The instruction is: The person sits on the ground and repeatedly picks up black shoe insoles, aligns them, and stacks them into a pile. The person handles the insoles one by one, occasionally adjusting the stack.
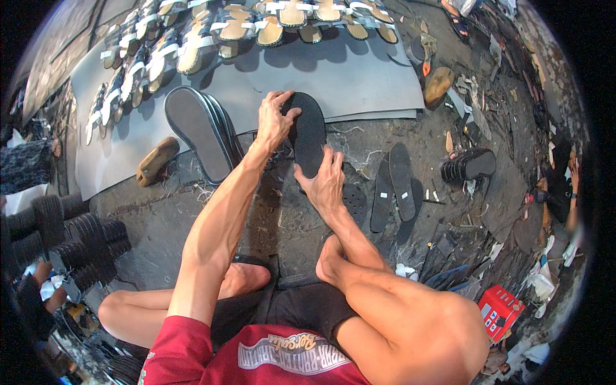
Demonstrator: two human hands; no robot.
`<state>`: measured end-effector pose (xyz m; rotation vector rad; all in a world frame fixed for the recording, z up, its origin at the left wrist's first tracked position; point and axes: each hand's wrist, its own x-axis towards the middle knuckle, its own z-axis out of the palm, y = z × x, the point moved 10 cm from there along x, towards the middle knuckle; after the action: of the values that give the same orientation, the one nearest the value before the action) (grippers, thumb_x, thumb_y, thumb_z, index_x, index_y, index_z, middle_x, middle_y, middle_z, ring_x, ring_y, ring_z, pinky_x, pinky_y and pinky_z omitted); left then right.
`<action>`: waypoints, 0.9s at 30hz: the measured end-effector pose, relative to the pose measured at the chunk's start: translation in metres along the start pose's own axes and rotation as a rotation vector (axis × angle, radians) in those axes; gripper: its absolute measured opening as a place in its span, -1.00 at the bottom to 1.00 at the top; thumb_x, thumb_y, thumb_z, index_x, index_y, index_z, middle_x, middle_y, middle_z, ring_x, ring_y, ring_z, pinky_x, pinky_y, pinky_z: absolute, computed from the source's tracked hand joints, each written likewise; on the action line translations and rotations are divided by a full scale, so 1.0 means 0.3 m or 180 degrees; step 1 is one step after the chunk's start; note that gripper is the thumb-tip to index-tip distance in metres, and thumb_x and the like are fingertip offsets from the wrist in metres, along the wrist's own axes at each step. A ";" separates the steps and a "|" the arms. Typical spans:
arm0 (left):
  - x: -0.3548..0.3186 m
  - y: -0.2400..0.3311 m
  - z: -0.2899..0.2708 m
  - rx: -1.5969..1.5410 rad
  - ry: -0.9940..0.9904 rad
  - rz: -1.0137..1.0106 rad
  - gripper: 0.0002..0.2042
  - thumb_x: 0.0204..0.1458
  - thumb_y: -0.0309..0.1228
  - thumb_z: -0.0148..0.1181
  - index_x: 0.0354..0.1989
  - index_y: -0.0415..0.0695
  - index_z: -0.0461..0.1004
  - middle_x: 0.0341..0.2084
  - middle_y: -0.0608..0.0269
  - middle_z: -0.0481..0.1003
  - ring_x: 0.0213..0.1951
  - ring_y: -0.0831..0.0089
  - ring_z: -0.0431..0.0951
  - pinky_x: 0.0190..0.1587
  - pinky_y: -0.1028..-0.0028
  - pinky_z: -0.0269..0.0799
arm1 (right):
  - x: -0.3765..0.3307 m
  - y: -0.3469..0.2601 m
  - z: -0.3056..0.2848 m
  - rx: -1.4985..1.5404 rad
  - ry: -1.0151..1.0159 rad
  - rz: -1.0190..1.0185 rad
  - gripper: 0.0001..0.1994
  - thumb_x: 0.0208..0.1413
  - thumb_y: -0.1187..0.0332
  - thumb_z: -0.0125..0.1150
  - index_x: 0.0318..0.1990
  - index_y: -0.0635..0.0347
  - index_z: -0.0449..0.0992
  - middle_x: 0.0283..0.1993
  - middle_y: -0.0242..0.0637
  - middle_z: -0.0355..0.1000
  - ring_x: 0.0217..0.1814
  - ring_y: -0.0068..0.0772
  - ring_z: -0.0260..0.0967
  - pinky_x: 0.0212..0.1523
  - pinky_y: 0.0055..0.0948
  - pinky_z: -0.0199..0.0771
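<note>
Holds a black textured sole (309, 128) just above the centre of the frame. Grips its upper left edge with the left hand (276, 119), fingers bent at the rim and thumb against the face. Pinches its lower end with the right hand (322, 179), thumb to one side and fingers to the other. Has close by, left of centre, a stack of dark soles (199, 138), overlapping on a grey sheet (359, 77), with a brown shoe form (157, 162) just beside. To the right of centre on the dark ground (256, 228), next to each other: two slim dark soles (393, 186) with small white labels. Farther right, a bundle of dark soles (468, 165); above it, a second brown form (439, 88) below an orange-handled brush (427, 58). Across the top and upper left of the frame, rows of white-strapped sandals (234, 25). At the left edge, piled black soles (77, 240). At lower right, a red box (499, 312). Along the bottom, a maroon shirt (221, 362) and black shorts (301, 308).
</note>
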<state>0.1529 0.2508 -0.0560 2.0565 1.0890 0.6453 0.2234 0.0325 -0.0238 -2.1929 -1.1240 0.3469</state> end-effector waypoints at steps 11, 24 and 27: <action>0.015 -0.004 0.003 0.0085 0.0083 0.0102 -0.46 0.07 -0.26 0.59 0.24 -0.17 0.70 0.11 -0.07 0.68 0.02 -0.01 0.72 0.14 0.15 0.64 | -0.005 0.016 -0.002 0.0104 -0.0193 -0.0137 -0.21 0.25 0.13 0.58 0.43 0.52 0.36 0.11 0.17 0.39 0.08 0.22 0.54 0.12 0.06 0.61; 0.022 -0.008 0.000 -0.0132 0.0032 0.0015 -0.50 0.04 -0.33 0.59 0.18 -0.23 0.72 0.11 -0.17 0.66 0.16 -0.15 0.66 0.28 0.06 0.57 | -0.124 0.017 -0.085 0.0039 -0.0698 -0.0798 -0.16 0.00 0.27 0.74 0.44 0.38 0.49 0.14 0.06 0.52 0.20 0.12 0.51 0.24 -0.03 0.56; 0.040 -0.009 -0.009 -0.0180 -0.0059 -0.0039 -0.50 0.03 -0.37 0.58 0.17 -0.26 0.72 0.10 -0.20 0.66 0.16 -0.18 0.65 0.29 0.05 0.56 | -0.110 0.010 -0.086 0.0024 -0.0683 -0.0850 -0.16 -0.03 0.24 0.74 0.41 0.38 0.51 0.12 0.02 0.55 0.17 0.11 0.51 0.22 -0.04 0.57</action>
<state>0.1560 0.2630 -0.0554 2.0024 1.0602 0.6425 0.2182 -0.0059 -0.0079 -2.0005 -1.5097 0.4751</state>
